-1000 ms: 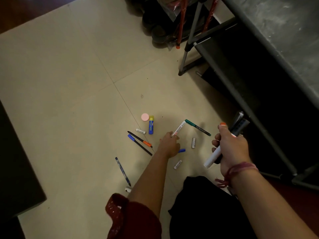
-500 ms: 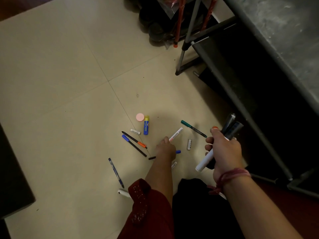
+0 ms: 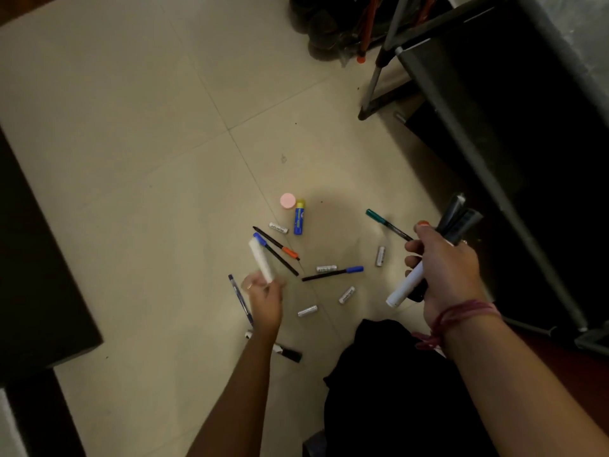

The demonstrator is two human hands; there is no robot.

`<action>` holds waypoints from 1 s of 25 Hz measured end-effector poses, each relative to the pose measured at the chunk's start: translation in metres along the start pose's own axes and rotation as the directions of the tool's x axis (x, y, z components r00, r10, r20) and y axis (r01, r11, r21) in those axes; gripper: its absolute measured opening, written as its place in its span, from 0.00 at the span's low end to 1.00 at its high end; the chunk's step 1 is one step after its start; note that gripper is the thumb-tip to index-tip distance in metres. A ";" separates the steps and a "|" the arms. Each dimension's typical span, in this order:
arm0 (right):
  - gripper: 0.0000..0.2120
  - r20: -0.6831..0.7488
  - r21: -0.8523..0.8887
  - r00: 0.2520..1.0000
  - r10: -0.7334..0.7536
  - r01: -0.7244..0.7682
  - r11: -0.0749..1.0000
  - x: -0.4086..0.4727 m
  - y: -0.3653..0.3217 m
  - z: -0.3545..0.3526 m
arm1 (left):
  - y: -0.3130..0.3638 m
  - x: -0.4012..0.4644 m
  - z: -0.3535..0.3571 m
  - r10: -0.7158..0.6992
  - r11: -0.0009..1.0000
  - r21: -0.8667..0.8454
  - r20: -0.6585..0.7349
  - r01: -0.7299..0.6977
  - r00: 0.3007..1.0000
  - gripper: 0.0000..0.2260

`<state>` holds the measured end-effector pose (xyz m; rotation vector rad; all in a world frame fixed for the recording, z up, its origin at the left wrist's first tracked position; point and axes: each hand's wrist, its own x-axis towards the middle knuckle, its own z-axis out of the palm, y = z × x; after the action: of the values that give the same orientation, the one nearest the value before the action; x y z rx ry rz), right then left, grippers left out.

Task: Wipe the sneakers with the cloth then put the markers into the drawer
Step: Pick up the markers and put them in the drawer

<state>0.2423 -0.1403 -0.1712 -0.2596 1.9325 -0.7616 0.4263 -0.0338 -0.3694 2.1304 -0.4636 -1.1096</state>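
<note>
The pale tiled floor (image 3: 138,133) takes most of the view, and a dark metal-framed unit (image 3: 514,133) stands along its right side; whether this is the drawer cannot be told. A dark block of furniture (image 3: 39,275) fills the left edge. The person crouches over the floor, with dark clothing (image 3: 389,384) low in the middle. The right hand (image 3: 445,268) is raised near the dark unit and its fingers are curled round a bundle of markers (image 3: 458,219), whose dark ends rise above the fist, while one white barrel (image 3: 403,288) sticks out below it. A pink thread band (image 3: 461,313) goes round this wrist. The left hand (image 3: 263,298) is blurred, just above the floor, and it grips the lower end of a white marker (image 3: 262,262) that points up and away from the person. The other markers lie scattered on the tiles between the two hands: a green-capped pen (image 3: 385,223) near the right hand, a blue-capped pen (image 3: 333,273) in the middle, an orange-capped pen (image 3: 276,243) beside another blue-capped pen (image 3: 275,253), and a thin blue pen (image 3: 240,300) just left of the left hand. A blue and yellow glue stick (image 3: 299,216) touches a round pink lid (image 3: 287,201). Small white caps (image 3: 346,295) lie among the pens. The sneakers and the cloth are not seen.
</note>
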 end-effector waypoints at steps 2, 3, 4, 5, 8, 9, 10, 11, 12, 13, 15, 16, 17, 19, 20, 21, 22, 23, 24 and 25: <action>0.07 0.018 0.000 1.000 0.001 -0.001 1.000 -0.001 0.003 0.001 | -0.047 -0.017 -0.033 -0.236 0.971 -0.080 -0.139 0.227 0.962 0.08; 0.07 0.024 0.001 1.000 -0.001 0.001 1.000 -0.002 0.004 0.001 | -0.067 -0.027 -0.041 -0.336 0.940 -0.125 -0.177 0.318 0.925 0.04; 0.07 0.031 -0.001 0.999 -0.004 0.004 1.000 -0.002 0.005 0.001 | -0.082 -0.036 -0.045 -0.419 0.905 -0.168 -0.187 0.391 0.889 0.01; 0.07 0.037 -0.006 0.999 -0.006 0.006 1.000 -0.003 0.005 0.002 | -0.092 -0.044 -0.044 -0.489 0.867 -0.208 -0.182 0.453 0.853 0.04; 0.06 0.032 -0.014 0.999 0.001 -0.001 1.000 -0.003 0.006 0.002 | -0.109 -0.054 -0.028 -0.678 0.726 -0.277 -0.133 0.630 0.723 0.08; 0.06 0.032 -0.015 0.999 0.003 -0.003 1.000 -0.003 0.006 0.002 | -0.112 -0.054 -0.021 -0.725 0.677 -0.293 -0.109 0.675 0.680 0.11; 0.06 0.034 -0.015 0.999 0.002 -0.001 1.000 -0.003 0.006 0.001 | -0.113 -0.053 -0.016 -0.754 0.639 -0.317 -0.076 0.701 0.653 0.15; 0.06 0.033 -0.015 0.999 0.003 -0.002 1.000 -0.003 0.006 0.001 | -0.113 -0.053 -0.010 -0.768 0.614 -0.344 -0.053 0.710 0.639 0.18; 0.05 0.028 -0.018 1.000 0.006 -0.006 1.000 -0.003 0.006 0.001 | -0.113 -0.053 -0.005 -0.778 0.596 -0.361 -0.040 0.717 0.626 0.20; 0.05 0.023 -0.024 1.000 0.010 -0.009 1.000 -0.003 0.006 0.001 | -0.112 -0.052 -0.001 -0.789 0.579 -0.377 -0.037 0.723 0.613 0.22; 0.04 0.027 -0.037 1.000 0.014 -0.013 0.999 -0.002 0.007 0.001 | -0.112 -0.051 0.003 -0.816 0.543 -0.415 -0.054 0.730 0.576 0.26; 0.04 0.031 -0.039 0.999 0.013 -0.012 0.999 -0.002 0.007 0.002 | -0.112 -0.052 0.003 -0.826 0.530 -0.430 -0.066 0.730 0.560 0.26; 0.03 0.036 -0.041 0.999 0.010 -0.009 0.999 -0.001 0.007 0.002 | -0.111 -0.055 0.004 -0.832 0.525 -0.441 -0.083 0.728 0.549 0.26; 0.03 0.043 -0.044 0.999 0.004 -0.002 0.999 0.000 0.008 0.001 | -0.114 -0.063 0.005 -0.825 0.547 -0.439 -0.138 0.713 0.548 0.24; 0.03 0.045 -0.044 0.999 0.001 0.001 0.999 0.000 0.008 0.001 | -0.114 -0.068 0.006 -0.809 0.577 -0.424 -0.174 0.699 0.562 0.22; 0.03 0.048 -0.041 0.999 -0.003 0.005 0.999 0.000 0.008 0.001 | -0.113 -0.073 0.006 -0.784 0.614 -0.407 -0.213 0.677 0.583 0.19; 0.03 0.050 -0.037 0.999 -0.007 0.009 0.999 0.000 0.008 0.001 | -0.111 -0.077 0.007 -0.757 0.649 -0.392 -0.245 0.652 0.606 0.17; 0.03 0.053 -0.034 0.999 -0.011 0.012 0.999 0.000 0.008 0.001 | -0.108 -0.080 0.008 -0.739 0.670 -0.390 -0.266 0.632 0.619 0.14; 0.03 0.056 -0.029 0.998 -0.013 0.015 0.999 0.000 0.008 0.000 | -0.105 -0.083 0.010 -0.729 0.680 -0.399 -0.274 0.615 0.628 0.13; 0.03 0.061 -0.025 0.998 -0.015 0.016 1.000 -0.001 0.008 0.000 | -0.102 -0.086 0.012 -0.723 0.684 -0.414 -0.272 0.601 0.635 0.12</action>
<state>0.2439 -0.1342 -0.1755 -0.3101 1.8860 -0.7314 0.3676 0.0830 -0.3970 2.2232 0.7374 -0.9523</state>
